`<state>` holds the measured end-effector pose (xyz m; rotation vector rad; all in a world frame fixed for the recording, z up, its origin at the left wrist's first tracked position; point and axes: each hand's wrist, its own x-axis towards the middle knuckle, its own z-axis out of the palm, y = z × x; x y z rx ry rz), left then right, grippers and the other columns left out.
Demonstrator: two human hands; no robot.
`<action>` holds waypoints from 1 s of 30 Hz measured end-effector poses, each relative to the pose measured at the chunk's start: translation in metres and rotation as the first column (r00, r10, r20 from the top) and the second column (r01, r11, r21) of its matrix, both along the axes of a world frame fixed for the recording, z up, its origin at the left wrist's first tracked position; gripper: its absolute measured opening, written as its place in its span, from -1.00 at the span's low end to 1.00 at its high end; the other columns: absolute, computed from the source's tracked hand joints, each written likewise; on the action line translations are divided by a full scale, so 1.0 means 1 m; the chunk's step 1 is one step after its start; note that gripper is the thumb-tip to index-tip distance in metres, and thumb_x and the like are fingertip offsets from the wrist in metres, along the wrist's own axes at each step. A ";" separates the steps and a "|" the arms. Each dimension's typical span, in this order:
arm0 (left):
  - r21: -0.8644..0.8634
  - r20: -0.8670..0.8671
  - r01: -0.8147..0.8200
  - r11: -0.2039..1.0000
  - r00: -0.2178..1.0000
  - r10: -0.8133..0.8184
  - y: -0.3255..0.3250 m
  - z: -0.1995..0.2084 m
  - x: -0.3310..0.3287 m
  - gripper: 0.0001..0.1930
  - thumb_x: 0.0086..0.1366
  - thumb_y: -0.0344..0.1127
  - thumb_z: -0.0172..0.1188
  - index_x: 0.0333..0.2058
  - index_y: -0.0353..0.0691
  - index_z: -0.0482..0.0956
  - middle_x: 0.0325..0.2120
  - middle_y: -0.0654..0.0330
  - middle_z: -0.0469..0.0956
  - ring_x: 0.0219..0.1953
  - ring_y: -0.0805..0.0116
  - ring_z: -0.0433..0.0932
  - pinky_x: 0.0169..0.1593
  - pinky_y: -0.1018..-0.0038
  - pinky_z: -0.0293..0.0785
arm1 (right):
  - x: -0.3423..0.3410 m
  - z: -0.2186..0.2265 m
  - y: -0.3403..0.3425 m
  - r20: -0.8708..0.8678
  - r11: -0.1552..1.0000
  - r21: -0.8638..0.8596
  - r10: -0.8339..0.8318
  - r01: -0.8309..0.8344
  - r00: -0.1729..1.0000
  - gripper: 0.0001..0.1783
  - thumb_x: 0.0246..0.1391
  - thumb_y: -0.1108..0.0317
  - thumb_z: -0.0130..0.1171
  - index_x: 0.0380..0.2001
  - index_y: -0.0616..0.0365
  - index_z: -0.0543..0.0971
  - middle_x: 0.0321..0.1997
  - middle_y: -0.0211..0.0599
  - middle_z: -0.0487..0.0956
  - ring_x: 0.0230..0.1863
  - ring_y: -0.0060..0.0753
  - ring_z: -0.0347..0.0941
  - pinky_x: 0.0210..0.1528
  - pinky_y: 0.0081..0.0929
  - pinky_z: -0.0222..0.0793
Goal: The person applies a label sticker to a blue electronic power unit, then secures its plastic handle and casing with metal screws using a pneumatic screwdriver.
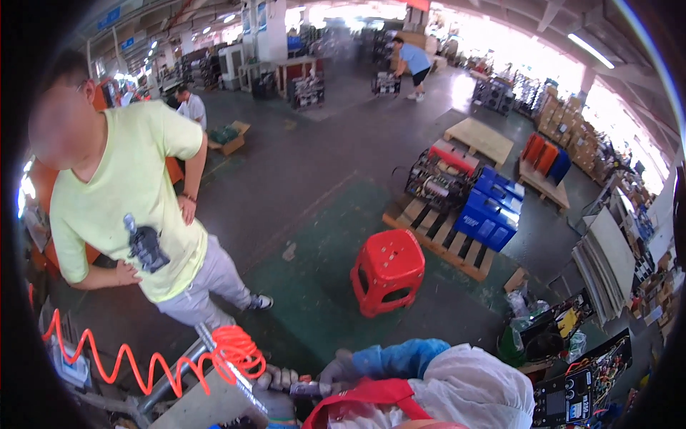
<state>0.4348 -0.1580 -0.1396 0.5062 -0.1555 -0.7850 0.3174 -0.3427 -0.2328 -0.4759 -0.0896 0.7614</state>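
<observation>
My left hand [277, 377], in a pale glove, is at the lower edge with its fingers curled. Just to its right is my right hand [337, 370], gloved in grey, its arm in a blue sleeve [404, 355]. Between them lies a small grey-and-orange object [306, 387], its kind too small to tell. Both hands appear closed on it, though my right fingers are partly hidden. A coiled orange air hose [238, 352] hangs over a metal bar beside my left hand, above a grey panel [207, 404].
A person in a yellow shirt [136, 193] stands at the left, hands on hips. Ahead is a red plastic stool [389, 264]. Beyond it, a wooden pallet [436, 239] carries blue cases [491, 209] and an opened machine [436, 182]. Electronic parts [572, 397] crowd the lower right.
</observation>
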 end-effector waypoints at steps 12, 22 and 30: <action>0.529 -0.139 -0.353 0.772 0.861 0.489 0.033 -0.027 -0.019 -0.84 0.22 -0.20 0.08 -0.36 -0.13 0.46 -0.68 0.30 0.31 -0.56 0.28 0.45 -0.28 0.15 0.50 | 0.059 0.080 0.021 -0.260 0.556 -0.624 0.514 -0.549 0.817 -0.87 -0.11 0.27 0.22 -0.59 0.06 0.60 -0.63 -0.36 0.57 -0.66 -0.46 0.46 -0.53 -0.38 0.34; 0.494 -0.230 -0.500 0.711 0.714 0.661 0.053 -0.025 -0.030 -0.88 0.17 -0.30 0.12 -0.35 -0.21 0.49 -0.73 0.29 0.32 -0.64 0.27 0.39 -0.35 0.17 0.48 | 0.086 0.102 0.032 -0.222 0.422 -0.697 0.643 -0.580 0.733 -0.81 -0.06 0.21 0.31 -0.54 0.06 0.58 -0.74 -0.49 0.43 -0.78 -0.56 0.27 -0.67 -0.48 0.18; 0.529 -0.226 -0.550 0.647 0.643 0.732 0.027 -0.020 -0.027 -0.84 0.16 -0.28 0.18 -0.37 -0.23 0.47 -0.74 0.31 0.24 -0.66 0.34 0.31 -0.42 0.29 0.44 | 0.101 0.023 0.017 -0.089 0.484 -0.642 0.723 -0.595 0.685 -0.69 -0.08 0.15 0.37 -0.38 0.18 0.64 -0.51 -0.41 0.57 -0.50 -0.54 0.43 -0.35 -0.44 0.35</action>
